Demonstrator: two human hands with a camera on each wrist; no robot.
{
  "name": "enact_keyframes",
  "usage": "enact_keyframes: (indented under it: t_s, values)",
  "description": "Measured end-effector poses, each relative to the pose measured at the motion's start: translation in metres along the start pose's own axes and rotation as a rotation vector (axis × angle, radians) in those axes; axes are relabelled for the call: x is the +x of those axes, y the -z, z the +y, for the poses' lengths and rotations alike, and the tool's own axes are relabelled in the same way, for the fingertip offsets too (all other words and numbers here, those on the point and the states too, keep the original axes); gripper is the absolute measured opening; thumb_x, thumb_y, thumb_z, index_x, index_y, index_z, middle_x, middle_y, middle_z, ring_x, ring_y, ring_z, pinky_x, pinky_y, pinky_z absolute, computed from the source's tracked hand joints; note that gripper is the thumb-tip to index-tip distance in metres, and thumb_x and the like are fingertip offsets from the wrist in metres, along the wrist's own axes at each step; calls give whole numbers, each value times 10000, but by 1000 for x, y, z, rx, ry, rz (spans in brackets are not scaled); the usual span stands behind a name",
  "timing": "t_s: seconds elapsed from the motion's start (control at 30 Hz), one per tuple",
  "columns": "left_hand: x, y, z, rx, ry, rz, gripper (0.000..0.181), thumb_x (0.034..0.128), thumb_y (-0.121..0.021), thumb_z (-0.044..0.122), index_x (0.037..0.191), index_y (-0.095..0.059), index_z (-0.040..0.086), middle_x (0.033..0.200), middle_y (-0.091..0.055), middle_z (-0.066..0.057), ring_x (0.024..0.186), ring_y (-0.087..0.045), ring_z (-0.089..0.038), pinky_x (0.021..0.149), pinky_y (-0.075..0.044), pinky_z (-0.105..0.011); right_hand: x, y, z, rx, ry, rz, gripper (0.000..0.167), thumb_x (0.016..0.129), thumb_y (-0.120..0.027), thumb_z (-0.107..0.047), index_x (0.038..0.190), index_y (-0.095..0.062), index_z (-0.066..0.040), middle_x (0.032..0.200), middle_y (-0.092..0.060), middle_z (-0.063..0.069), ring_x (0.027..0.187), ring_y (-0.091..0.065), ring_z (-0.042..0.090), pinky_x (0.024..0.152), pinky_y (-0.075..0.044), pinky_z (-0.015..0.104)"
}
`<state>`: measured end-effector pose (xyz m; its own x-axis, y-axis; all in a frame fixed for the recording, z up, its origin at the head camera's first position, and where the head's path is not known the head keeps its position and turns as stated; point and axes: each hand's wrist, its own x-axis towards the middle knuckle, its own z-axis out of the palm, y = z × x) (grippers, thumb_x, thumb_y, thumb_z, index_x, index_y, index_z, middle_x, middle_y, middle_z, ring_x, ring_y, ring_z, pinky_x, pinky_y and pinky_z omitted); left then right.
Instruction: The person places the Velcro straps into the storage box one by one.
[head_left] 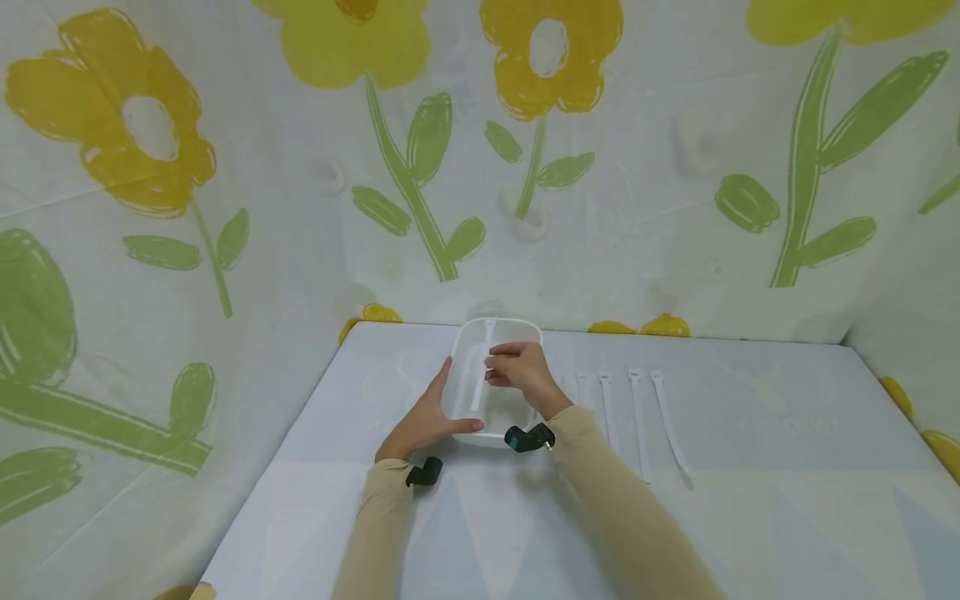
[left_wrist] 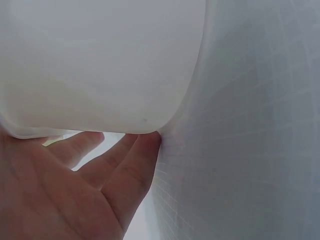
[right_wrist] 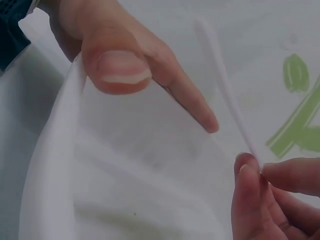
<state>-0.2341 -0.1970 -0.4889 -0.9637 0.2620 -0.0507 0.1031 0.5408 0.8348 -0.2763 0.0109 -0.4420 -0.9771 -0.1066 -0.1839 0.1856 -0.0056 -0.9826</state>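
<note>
A white plastic container (head_left: 510,412) with rounded corners sits on the table near its far edge. My left hand (head_left: 426,420) grips its left side, the thumb over the near rim and the fingers against the outer wall (left_wrist: 100,65). Inside the outline of the container, my right hand (head_left: 523,372) pinches a slim white strap like a cable tie (head_left: 482,367), its wider head toward the far side. In the right wrist view the thumb and fingers hold this strap (right_wrist: 227,92) near one end, and it slants upward. Whether its lower end touches the container cannot be told.
Several similar white straps (head_left: 639,425) lie side by side on the white table (head_left: 765,450), right of the container; my right forearm partly covers some. Behind and at the sides hangs a white cloth (head_left: 637,225) with yellow flowers. Each wrist carries a small dark camera (head_left: 528,437).
</note>
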Motion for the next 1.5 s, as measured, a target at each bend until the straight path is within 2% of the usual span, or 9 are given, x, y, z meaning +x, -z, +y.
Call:
enact_keyframes:
  t_s: [0.17, 0.6, 0.93, 1.2, 1.5]
  values:
    - [0, 1, -1, 13, 28, -6, 1318, 741, -915, 476, 1677, -6, 287, 1732, -201, -30, 1436, -408, -311, 1203, -349, -605, 3, -3, 3, 25, -14, 4, 287, 930, -716, -24, 1197, -681, 74, 902, -742, 131, 648, -710, 118, 668, -628, 261]
    - [1, 0, -2, 21, 14, -14, 1326, 746, -909, 488, 1679, 1, 248, 1755, -125, -42, 1553, -292, -319, 1245, -283, -611, 8, -11, 11, 59, -40, -11, 305, 923, -700, 6, 1207, -662, 111, 862, -708, 94, 631, -700, 116, 656, -626, 259]
    - [2, 0, 0, 19, 20, -27, 1331, 740, -907, 499, 1677, 11, 277, 1756, -123, -16, 1554, -291, -315, 1245, -282, -620, 10, -14, 14, 73, -60, -7, 294, 919, -689, 25, 1199, -663, 112, 852, -690, 81, 614, -688, 103, 642, -622, 248]
    - [2, 0, -2, 0, 7, -24, 1343, 740, -921, 454, 1678, 21, 262, 1756, -107, 4, 1564, -276, -310, 1248, -274, -615, 13, -15, 18, 93, -41, -24, 304, 911, -676, 42, 1205, -664, 121, 886, -692, 88, 628, -699, 109, 653, -624, 251]
    - [0, 2, -3, -23, 9, -41, 1357, 732, -935, 407, 1675, 33, 289, 1754, -106, 8, 1509, -331, -313, 1227, -306, -608, 15, -17, 19, 75, -50, -17, 290, 909, -680, 35, 1189, -670, 109, 888, -696, 105, 634, -701, 112, 659, -626, 251]
